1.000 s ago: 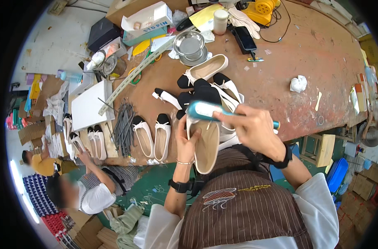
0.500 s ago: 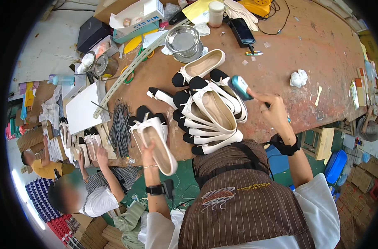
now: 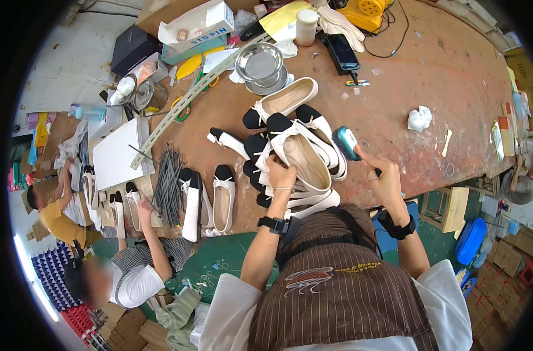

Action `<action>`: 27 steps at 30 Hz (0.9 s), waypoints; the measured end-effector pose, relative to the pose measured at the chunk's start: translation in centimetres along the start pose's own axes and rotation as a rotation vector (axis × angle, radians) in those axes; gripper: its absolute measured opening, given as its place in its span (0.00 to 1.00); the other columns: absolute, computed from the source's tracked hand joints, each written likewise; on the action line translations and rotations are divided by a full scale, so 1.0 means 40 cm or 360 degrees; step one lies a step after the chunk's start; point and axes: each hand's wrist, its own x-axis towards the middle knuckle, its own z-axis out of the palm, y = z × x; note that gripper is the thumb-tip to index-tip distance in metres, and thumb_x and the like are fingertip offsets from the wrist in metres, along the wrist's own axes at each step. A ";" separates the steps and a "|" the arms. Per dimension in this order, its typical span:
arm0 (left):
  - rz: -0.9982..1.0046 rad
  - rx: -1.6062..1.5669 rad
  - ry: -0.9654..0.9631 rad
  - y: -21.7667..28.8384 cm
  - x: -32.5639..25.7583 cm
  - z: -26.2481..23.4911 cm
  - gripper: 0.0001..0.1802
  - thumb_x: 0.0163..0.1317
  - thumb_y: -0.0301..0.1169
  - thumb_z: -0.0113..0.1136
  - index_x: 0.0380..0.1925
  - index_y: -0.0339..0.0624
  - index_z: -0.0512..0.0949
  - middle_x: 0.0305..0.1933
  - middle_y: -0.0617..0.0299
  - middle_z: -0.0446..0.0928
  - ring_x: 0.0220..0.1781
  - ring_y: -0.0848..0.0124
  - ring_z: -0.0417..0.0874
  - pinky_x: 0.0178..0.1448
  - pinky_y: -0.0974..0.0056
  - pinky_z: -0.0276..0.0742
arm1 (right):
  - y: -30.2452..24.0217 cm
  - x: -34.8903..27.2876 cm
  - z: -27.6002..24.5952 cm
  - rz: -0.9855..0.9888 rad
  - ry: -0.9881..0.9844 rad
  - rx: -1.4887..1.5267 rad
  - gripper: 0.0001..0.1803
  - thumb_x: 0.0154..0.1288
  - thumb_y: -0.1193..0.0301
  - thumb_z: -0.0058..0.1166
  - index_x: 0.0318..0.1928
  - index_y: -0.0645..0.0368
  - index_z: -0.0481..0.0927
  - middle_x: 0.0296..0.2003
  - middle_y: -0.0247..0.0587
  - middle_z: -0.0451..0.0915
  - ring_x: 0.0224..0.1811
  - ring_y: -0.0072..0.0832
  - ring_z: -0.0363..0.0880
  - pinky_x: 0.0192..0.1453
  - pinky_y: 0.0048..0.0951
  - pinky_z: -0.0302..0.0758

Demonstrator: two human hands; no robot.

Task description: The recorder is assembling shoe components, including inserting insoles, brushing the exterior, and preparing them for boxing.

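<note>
A pile of cream ballet flats (image 3: 308, 168) with black toes and small bows lies before me at the table's front edge. My left hand (image 3: 282, 175) is closed on the side of an upper flat in this pile; its fingertips are partly hidden. In my right hand (image 3: 385, 180) is a teal-backed brush (image 3: 348, 143), held just right of the pile with one finger stretched along it. To the left, a few more flats (image 3: 222, 202) rest near the edge, one of them on its side. Another flat (image 3: 285, 99) lies behind the pile.
Stacked metal bowls (image 3: 260, 63), a white jar (image 3: 305, 28) and a black phone-like device (image 3: 340, 54) stand at the back. A slotted metal bar (image 3: 187, 99) and a bundle of grey rods (image 3: 170, 181) lie left. A co-worker (image 3: 135, 266) handles shoes there. Crumpled white paper (image 3: 419, 118) lies right.
My left hand has let go of a flat among those at the left and moved right onto the pile. The brush has shifted slightly right and down in my right hand.
</note>
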 end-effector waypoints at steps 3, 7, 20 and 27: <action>-0.0296 -0.0673 -0.0365 0.036 -0.026 -0.043 0.23 0.45 0.23 0.55 0.46 0.30 0.71 0.33 0.58 0.76 0.30 0.68 0.78 0.37 0.66 0.75 | -0.018 -0.003 -0.014 -0.0072 0.0042 -0.0030 0.29 0.52 0.83 0.50 0.54 0.42 0.81 0.30 0.48 0.80 0.30 0.42 0.77 0.37 0.35 0.73; 0.0051 -0.0821 -0.0250 0.080 -0.122 -0.097 0.19 0.53 0.23 0.56 0.47 0.29 0.74 0.37 0.57 0.79 0.34 0.67 0.79 0.41 0.65 0.75 | -0.120 0.002 0.015 -0.0458 0.0157 -0.0093 0.27 0.53 0.80 0.53 0.54 0.40 0.81 0.22 0.42 0.74 0.23 0.40 0.75 0.29 0.36 0.72; 0.0693 -0.0322 -0.0008 0.154 -0.283 -0.230 0.12 0.55 0.19 0.55 0.41 0.33 0.74 0.35 0.54 0.79 0.39 0.68 0.79 0.43 0.64 0.72 | -0.195 -0.014 0.021 -0.0949 0.0172 -0.0414 0.18 0.53 0.74 0.54 0.43 0.40 0.86 0.25 0.39 0.76 0.22 0.40 0.77 0.27 0.39 0.74; 0.0207 -0.0893 -0.0378 0.105 -0.290 -0.231 0.15 0.64 0.25 0.57 0.51 0.32 0.74 0.45 0.63 0.78 0.47 0.76 0.76 0.52 0.70 0.71 | -0.211 -0.021 -0.011 -0.1027 -0.0054 -0.0099 0.23 0.51 0.78 0.52 0.46 0.40 0.86 0.24 0.42 0.77 0.23 0.41 0.77 0.28 0.39 0.75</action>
